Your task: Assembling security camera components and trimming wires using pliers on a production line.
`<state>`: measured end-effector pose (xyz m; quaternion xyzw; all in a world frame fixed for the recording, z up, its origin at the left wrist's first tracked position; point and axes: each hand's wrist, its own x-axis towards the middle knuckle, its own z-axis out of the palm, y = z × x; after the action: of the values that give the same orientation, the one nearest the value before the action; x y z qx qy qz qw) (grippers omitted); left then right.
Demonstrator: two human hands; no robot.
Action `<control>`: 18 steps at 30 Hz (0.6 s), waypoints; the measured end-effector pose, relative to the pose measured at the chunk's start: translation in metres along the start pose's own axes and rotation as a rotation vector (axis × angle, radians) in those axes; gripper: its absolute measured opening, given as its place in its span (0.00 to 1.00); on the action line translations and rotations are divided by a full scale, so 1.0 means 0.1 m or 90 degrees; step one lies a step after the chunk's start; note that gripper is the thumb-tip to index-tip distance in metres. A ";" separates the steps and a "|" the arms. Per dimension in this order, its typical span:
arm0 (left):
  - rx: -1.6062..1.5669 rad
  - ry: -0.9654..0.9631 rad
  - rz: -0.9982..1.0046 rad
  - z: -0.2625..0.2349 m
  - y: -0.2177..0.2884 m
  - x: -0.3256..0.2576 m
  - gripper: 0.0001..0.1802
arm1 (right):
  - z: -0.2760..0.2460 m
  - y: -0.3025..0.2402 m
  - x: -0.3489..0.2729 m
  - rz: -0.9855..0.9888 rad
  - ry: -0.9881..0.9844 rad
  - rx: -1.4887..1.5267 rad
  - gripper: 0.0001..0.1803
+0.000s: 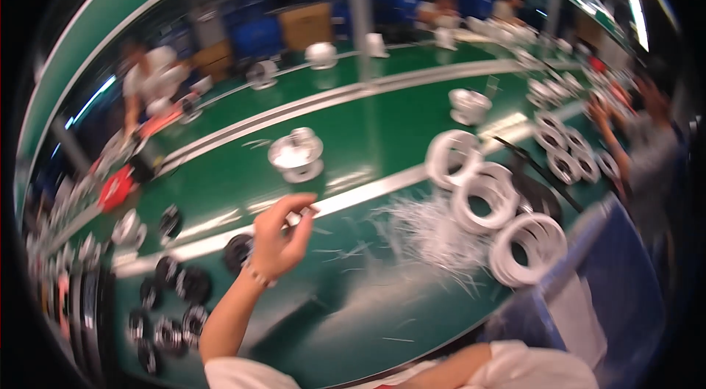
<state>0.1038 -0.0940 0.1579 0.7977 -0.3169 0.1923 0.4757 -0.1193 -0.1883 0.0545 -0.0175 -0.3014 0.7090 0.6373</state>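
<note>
My left hand (283, 237), with a beaded bracelet at the wrist, is raised over the near edge of the green bench. Its thumb and index finger curve toward each other with a gap between them, and I see nothing held there; motion blurs the fingertips. Just beyond it, a white cup-shaped part (295, 156) with a round base stands on the green conveyor belt (375, 135). Black round parts (194, 284) lie to the left of my left forearm. Of my right arm, only the sleeve and forearm (452, 368) show at the bottom edge; the hand is out of sight.
A heap of thin white strips (434, 234) lies right of centre, beside stacks of white rings (485, 198). A blue bin (596, 279) stands at the near right. Another white part (469, 106) sits farther along the belt. Co-workers (651, 131) are at the right and across the line.
</note>
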 end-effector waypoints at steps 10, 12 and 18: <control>-0.177 0.169 0.128 -0.36 0.14 0.20 0.10 | 0.35 -0.40 -0.12 -0.021 0.081 0.040 0.21; -0.138 0.159 0.127 -0.38 0.11 0.13 0.10 | 0.36 -0.53 -0.24 -0.055 0.122 0.036 0.20; -0.158 0.452 0.241 -0.78 0.33 -0.04 0.14 | 0.31 -0.61 -0.64 -0.177 0.289 -0.014 0.22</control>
<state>0.0777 -0.0349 0.2130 0.5466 -0.2948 0.4995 0.6040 -0.0655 -0.2586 0.0840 -0.1417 -0.1577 0.5894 0.7795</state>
